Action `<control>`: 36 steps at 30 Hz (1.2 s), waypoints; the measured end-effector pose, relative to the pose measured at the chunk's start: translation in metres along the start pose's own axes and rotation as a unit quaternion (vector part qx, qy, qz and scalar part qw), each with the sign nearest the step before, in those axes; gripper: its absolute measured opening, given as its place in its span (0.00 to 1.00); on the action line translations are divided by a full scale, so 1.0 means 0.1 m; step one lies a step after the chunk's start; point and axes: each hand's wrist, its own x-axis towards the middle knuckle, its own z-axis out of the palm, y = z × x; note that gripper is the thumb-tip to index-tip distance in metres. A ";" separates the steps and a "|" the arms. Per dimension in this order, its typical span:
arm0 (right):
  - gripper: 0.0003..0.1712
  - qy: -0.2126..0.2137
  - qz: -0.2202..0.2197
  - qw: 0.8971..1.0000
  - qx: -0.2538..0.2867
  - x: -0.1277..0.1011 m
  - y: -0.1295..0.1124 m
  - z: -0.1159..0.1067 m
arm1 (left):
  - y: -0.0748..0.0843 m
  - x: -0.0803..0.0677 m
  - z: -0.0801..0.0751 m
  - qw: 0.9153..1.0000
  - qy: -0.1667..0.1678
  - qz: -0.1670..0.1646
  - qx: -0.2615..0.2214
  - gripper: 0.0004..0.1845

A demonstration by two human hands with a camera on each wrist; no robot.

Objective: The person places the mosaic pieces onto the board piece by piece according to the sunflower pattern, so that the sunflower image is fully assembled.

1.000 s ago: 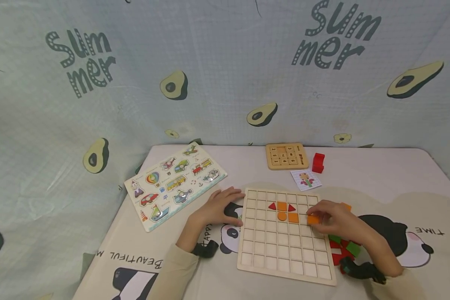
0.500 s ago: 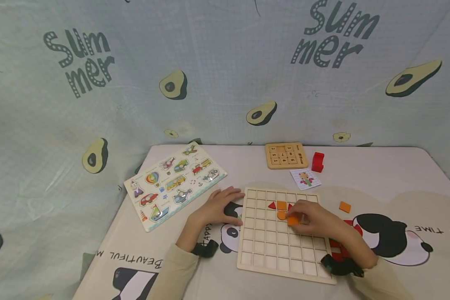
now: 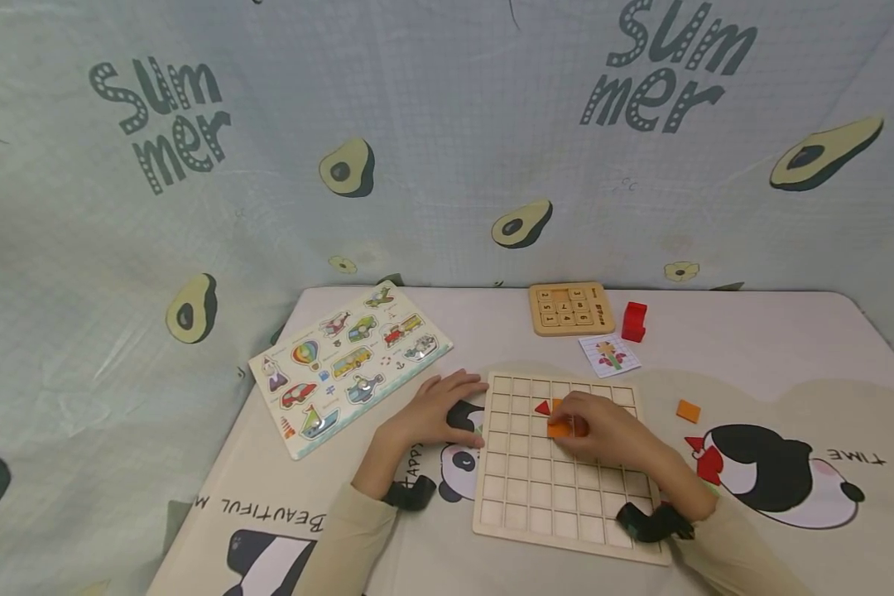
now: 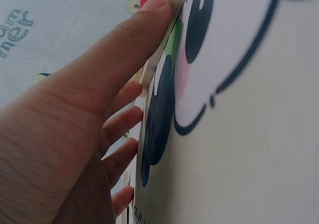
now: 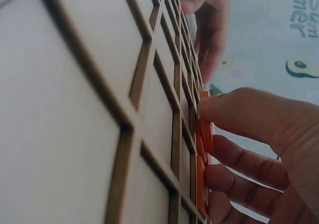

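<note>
Near the top middle of a wooden grid board [image 3: 532,497], my right hand [image 3: 603,426] pinches a small orange square tile [image 3: 558,430] between thumb and fingers. The right wrist view shows this orange tile [image 5: 205,129] at the thumb tip, close to the grid; another orange tile [image 5: 200,184] lies under the fingers. A red triangle [image 3: 542,408] sits in a cell to the left. The right hand partly hides the other placed pieces. My left hand [image 3: 435,414] rests against the board's left edge, its thumb [image 4: 144,22] and fingertips touching the rim.
Beyond the board lie a patterned card [image 3: 609,355], a wooden number puzzle [image 3: 570,310] and a red block [image 3: 634,321]. A picture puzzle board [image 3: 350,368] is at the left. One loose orange tile [image 3: 689,411] and red pieces [image 3: 709,465] lie to the right.
The right hand has carried the orange tile leftward across the board, from its right side to the placed pieces, covering the orange circle seen before. The left hand has stayed still.
</note>
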 end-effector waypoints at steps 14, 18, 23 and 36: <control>0.08 0.011 -0.006 1.000 -0.026 0.13 -0.03 0.10 | 0.02 -0.01 -0.02 1.000 -0.002 -0.004 -0.004 0.44; 0.07 0.015 -0.004 1.000 -0.018 0.13 -0.05 0.10 | 0.02 0.00 -0.02 1.000 -0.005 -0.001 -0.004 0.44; 0.09 0.005 0.011 1.000 0.000 0.12 -0.06 0.09 | 0.02 0.00 -0.02 1.000 -0.006 -0.001 -0.002 0.45; 0.06 0.008 0.009 0.998 0.056 0.13 -0.03 0.10 | 0.02 -0.02 -0.02 1.000 -0.002 0.001 0.004 0.45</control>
